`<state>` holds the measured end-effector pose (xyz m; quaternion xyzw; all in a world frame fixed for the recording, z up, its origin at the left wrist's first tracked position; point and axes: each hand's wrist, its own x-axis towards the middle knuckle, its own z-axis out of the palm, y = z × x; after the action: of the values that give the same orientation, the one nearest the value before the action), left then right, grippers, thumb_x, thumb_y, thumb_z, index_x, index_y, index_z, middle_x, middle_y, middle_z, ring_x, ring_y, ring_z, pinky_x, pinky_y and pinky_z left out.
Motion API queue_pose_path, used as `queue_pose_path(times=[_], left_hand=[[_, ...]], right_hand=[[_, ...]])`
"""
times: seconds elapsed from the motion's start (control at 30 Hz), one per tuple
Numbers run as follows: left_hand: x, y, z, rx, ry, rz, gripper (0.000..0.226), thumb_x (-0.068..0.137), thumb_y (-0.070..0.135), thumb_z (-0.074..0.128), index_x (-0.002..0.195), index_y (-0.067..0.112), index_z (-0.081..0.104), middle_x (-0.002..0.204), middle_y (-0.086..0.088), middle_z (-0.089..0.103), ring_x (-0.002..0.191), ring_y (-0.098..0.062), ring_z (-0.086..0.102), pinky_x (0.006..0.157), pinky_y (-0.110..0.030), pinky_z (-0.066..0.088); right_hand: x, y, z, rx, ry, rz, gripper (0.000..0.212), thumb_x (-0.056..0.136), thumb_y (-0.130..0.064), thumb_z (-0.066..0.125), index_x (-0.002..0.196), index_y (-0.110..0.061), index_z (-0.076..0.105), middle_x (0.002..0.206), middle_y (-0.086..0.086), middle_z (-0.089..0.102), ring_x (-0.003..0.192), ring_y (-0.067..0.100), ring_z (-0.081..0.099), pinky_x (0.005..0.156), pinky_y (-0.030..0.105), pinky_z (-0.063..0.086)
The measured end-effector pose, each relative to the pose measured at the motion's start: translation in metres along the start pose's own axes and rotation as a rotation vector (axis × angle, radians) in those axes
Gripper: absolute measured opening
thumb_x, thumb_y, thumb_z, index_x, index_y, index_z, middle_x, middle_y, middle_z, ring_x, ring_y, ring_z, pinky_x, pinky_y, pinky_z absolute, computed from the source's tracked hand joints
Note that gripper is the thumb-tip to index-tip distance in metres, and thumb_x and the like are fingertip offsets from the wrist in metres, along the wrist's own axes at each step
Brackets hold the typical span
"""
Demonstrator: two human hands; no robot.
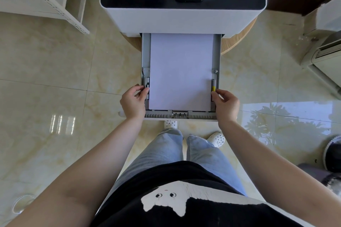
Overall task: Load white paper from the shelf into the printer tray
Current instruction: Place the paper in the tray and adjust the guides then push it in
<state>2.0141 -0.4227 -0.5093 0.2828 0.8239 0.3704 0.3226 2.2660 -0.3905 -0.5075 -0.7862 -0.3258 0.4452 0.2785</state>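
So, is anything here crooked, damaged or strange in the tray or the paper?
Nothing stands out. The white paper lies flat and square in the pulled-out printer tray, edges parallel to the tray walls. The left hand and right hand are at the side guides. No creases or stray sheets are visible.

flat rectangular paper stack (180,72): plain white
plastic pull-out printer tray (218,57): grey
glossy tiled floor (55,72): cream, marbled
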Motion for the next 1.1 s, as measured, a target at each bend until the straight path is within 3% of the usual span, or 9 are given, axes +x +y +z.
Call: queue_pose_path(times=[0.17,0.3,0.47,0.53,0.6,0.67,0.8,0.93,1.1], left_hand=[[0.002,0.001,0.001,0.001,0.016,-0.047,0.021,0.082,0.016,0.073,0.101,0.006,0.074,0.088,0.004,0.069,0.077,-0.008,0.065,0.069,0.001,0.044],[0.002,0.004,0.005,-0.036,0.023,-0.123,0.017,0.08,0.017,0.074,0.095,0.008,0.076,0.087,-0.003,0.074,0.079,-0.014,0.067,0.078,-0.022,0.052],[0.004,0.003,0.007,-0.054,0.009,-0.15,0.014,0.079,0.019,0.075,0.09,0.011,0.075,0.088,-0.006,0.075,0.083,-0.02,0.071,0.082,-0.029,0.054],[0.004,0.004,0.006,-0.062,0.002,-0.174,0.014,0.079,0.018,0.075,0.09,0.01,0.074,0.089,-0.008,0.075,0.083,-0.019,0.07,0.081,-0.029,0.054],[0.007,0.004,0.005,-0.09,-0.01,-0.214,0.011,0.078,0.018,0.076,0.088,0.012,0.073,0.087,-0.006,0.074,0.081,-0.017,0.068,0.079,-0.028,0.054],[0.008,0.005,0.002,-0.12,-0.03,-0.236,0.011,0.079,0.019,0.076,0.087,0.013,0.073,0.082,0.0,0.072,0.076,-0.011,0.067,0.074,-0.022,0.051],[0.009,0.007,0.0,-0.167,-0.048,-0.264,0.015,0.081,0.018,0.075,0.092,0.008,0.073,0.079,0.008,0.068,0.072,0.002,0.061,0.062,-0.007,0.046],[0.009,0.008,0.003,-0.171,-0.021,-0.291,0.011,0.08,0.016,0.075,0.088,0.01,0.073,0.078,0.007,0.068,0.073,0.0,0.062,0.073,-0.018,0.047],[0.008,0.007,0.001,-0.161,-0.047,-0.25,0.012,0.081,0.018,0.074,0.09,0.011,0.072,0.076,0.012,0.066,0.068,0.003,0.06,0.064,-0.008,0.045]], right_hand=[[-0.003,-0.01,0.004,0.029,0.072,0.066,0.017,0.084,-0.023,0.069,0.095,-0.011,0.074,0.093,0.007,0.073,0.069,0.007,0.06,0.062,0.019,0.046],[-0.006,-0.016,0.009,0.073,0.083,0.063,0.014,0.082,-0.016,0.07,0.069,-0.017,0.069,0.077,0.03,0.061,0.071,0.016,0.049,0.048,0.01,0.034],[-0.005,-0.018,0.01,0.041,0.069,0.061,0.021,0.081,-0.013,0.069,0.061,-0.017,0.063,0.074,0.031,0.059,0.065,0.026,0.046,0.06,0.023,0.038],[-0.006,-0.019,0.012,0.036,0.077,0.067,0.023,0.081,-0.012,0.068,0.06,-0.016,0.063,0.072,0.025,0.06,0.066,0.033,0.05,0.063,0.023,0.038],[-0.007,-0.02,0.012,0.039,0.091,0.074,0.014,0.082,-0.011,0.068,0.068,-0.007,0.068,0.086,0.029,0.068,0.081,0.04,0.061,0.056,0.021,0.038],[-0.008,-0.021,0.011,0.067,0.103,0.086,0.013,0.082,-0.012,0.068,0.075,-0.001,0.069,0.101,0.031,0.067,0.094,0.037,0.064,0.055,0.014,0.038],[-0.009,-0.023,0.01,0.147,0.116,0.111,0.007,0.082,-0.012,0.07,0.077,-0.008,0.069,0.097,0.019,0.073,0.104,0.027,0.066,0.068,0.015,0.044],[-0.009,-0.022,0.013,0.138,0.135,0.12,0.01,0.083,-0.011,0.069,0.073,-0.01,0.068,0.103,0.013,0.072,0.102,0.019,0.066,0.075,0.02,0.043],[-0.009,-0.02,0.012,0.121,0.131,0.103,0.008,0.083,-0.013,0.069,0.077,-0.008,0.069,0.104,0.019,0.072,0.104,0.03,0.066,0.064,0.015,0.043]])
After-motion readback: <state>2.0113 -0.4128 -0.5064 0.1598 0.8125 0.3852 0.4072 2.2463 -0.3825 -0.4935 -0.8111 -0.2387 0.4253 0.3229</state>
